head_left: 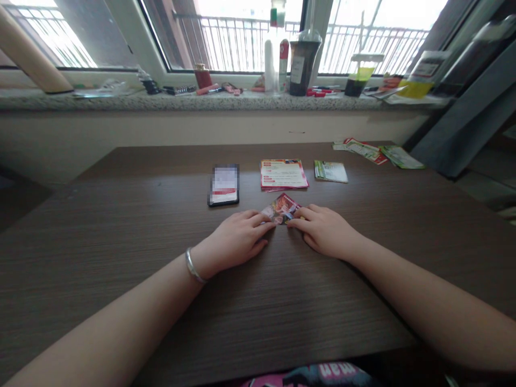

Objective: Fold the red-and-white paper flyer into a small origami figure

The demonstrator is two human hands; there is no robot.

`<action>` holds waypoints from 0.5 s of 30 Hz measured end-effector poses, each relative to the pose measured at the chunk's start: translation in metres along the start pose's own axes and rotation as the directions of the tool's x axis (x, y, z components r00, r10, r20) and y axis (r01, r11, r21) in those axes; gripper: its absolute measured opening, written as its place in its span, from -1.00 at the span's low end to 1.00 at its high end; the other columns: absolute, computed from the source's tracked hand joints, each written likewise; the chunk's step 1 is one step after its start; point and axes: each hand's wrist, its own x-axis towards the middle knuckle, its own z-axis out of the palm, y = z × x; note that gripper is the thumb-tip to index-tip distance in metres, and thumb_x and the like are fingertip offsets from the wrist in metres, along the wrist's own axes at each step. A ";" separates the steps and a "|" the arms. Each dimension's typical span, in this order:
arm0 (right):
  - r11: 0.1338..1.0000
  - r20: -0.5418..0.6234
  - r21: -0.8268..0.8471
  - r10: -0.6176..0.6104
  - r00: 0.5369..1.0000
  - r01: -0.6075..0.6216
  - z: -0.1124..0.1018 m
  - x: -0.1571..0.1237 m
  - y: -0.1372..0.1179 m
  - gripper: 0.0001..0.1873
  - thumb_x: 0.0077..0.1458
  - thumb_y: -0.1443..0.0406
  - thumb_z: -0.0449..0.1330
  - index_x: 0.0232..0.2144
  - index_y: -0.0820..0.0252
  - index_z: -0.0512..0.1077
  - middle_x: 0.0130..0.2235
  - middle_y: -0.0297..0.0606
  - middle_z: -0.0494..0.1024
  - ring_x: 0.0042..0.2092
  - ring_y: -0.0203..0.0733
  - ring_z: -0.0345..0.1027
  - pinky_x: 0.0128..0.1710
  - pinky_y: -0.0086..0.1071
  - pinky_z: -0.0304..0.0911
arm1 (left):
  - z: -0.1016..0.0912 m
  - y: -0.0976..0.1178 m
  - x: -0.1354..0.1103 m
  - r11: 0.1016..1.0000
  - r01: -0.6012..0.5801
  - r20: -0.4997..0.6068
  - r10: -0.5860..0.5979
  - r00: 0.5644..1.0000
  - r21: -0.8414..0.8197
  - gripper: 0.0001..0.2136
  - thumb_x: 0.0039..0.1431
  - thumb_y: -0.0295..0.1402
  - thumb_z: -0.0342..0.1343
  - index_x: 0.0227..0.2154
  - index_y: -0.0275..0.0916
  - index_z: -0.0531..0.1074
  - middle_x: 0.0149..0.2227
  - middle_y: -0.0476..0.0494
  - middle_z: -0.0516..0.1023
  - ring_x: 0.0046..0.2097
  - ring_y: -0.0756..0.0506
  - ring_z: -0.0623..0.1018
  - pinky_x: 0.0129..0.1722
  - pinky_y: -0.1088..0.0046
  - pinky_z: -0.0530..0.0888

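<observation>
bridging the space between both hands' fingertips, a small red-and-multicoloured printed paper (282,206) is lying on the dark brown wood-grain tabletop (274,317), one pointed corner aiming away from the fingers. its longer side is apparently running left to right, from one hand's fingers to the other's, though they are covering both ends and i cannot tell its full outline. neither hand is sitting clearly nearer: the bare left hand (242,236) is touching the left end, the bare right hand (327,231) the right. fingers on both are extending loosely and pressing from above, clenching nothing, each thumb resting apart from the paper on the near side. palms are facing down, and the forearms are slanting inward so that the fingertips are nearly meeting. just beyond the fingers, a stack of white, pink-edged rectangular cards (284,174) is lying, with a black-framed rectangular phone (223,185) sitting beyond the left fingers and a smaller stack of green-and-white cards (330,171) beyond the right.
</observation>
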 end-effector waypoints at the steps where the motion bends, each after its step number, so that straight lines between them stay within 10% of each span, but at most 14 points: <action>1: 1.000 0.010 -0.005 0.005 1.000 -0.005 -0.001 -0.001 0.001 -0.61 0.16 0.35 0.02 0.03 0.09 0.39 -0.01 -0.13 0.44 -0.05 -0.04 0.27 -0.08 -0.21 0.22 | 0.000 0.001 0.000 1.000 0.003 -0.003 -0.003 1.000 0.004 -0.64 0.27 -0.34 -0.01 0.12 -0.21 0.33 0.12 -0.25 0.40 0.09 -0.19 0.41 0.12 0.16 0.38; 15: 0.976 0.122 -0.008 0.216 0.969 -0.217 -0.019 -0.028 0.031 -0.69 0.15 0.35 0.02 -0.30 -0.04 0.56 -0.11 -0.39 0.57 -0.16 -0.22 0.47 -0.29 -0.40 0.27 | -0.005 -0.003 0.001 0.985 0.145 0.071 -0.151 0.986 0.089 -0.75 0.29 -0.33 -0.07 -0.16 -0.21 0.50 -0.22 -0.17 0.48 -0.23 -0.09 0.51 -0.22 0.39 0.47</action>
